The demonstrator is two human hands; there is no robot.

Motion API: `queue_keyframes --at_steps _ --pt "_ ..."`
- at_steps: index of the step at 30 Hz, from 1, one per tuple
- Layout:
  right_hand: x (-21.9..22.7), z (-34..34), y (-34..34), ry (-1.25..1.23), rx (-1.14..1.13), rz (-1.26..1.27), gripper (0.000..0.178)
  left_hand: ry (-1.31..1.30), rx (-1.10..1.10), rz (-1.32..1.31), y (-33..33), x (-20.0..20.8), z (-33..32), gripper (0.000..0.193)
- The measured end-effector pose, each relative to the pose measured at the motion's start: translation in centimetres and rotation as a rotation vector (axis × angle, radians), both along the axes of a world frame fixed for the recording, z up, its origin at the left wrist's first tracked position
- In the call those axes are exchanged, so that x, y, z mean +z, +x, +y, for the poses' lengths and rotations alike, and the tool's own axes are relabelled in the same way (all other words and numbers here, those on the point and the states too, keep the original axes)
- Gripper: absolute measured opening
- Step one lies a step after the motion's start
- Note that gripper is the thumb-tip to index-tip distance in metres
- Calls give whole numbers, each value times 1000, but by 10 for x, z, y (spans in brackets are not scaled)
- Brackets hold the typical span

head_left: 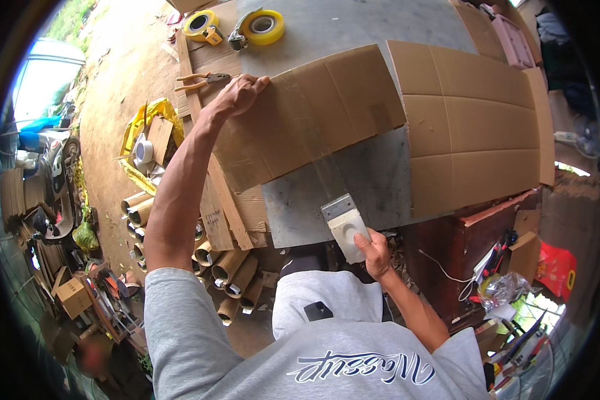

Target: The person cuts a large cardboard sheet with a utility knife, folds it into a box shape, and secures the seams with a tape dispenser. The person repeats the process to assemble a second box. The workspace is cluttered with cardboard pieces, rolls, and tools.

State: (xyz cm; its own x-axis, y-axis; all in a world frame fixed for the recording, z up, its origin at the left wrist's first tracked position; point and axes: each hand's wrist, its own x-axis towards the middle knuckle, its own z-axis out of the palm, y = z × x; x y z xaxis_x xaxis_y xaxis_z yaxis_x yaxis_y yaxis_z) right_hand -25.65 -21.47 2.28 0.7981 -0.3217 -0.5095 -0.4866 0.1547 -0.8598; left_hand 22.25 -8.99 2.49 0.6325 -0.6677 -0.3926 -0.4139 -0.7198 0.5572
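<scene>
Head view: left hand point(243, 95) grips cardboard point(313, 115), likely light, best held by edges. Below it, right hand point(375, 253) clasps toothed tool point(345, 228).

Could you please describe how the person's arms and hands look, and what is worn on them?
The left hand and right hand are ungloved, with no watch or bracelet visible. Short, plain light grey fabric sleeves leave the forearms bare.
</scene>
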Motion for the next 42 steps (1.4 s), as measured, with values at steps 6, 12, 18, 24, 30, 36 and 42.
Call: queue_keyframes --at_steps 6,12,18,24,30,36,42 --pt "-25 -4 7 -7 -24 -14 56 14 8 0 7 -2 0 59" --pt "-52 -5 10 28 -24 -29 54 13 17 -8 15 -7 2 61" --pt "-86 -15 55 28 -5 -31 55 -39 25 60 36 -8 -7 65" --pt "-91 -28 137 7 -38 -76 56 183 -275 -269 98 -79 0 43" --pt "-96 -40 135 -136 103 -92 54 228 -367 -193 55 -175 19 55" --pt "-84 -32 80 5 6 -75 62 70 191 -153 -70 -94 15 39" --pt "-113 -45 80 -71 115 -37 65 -182 212 293 -143 -10 10 47"
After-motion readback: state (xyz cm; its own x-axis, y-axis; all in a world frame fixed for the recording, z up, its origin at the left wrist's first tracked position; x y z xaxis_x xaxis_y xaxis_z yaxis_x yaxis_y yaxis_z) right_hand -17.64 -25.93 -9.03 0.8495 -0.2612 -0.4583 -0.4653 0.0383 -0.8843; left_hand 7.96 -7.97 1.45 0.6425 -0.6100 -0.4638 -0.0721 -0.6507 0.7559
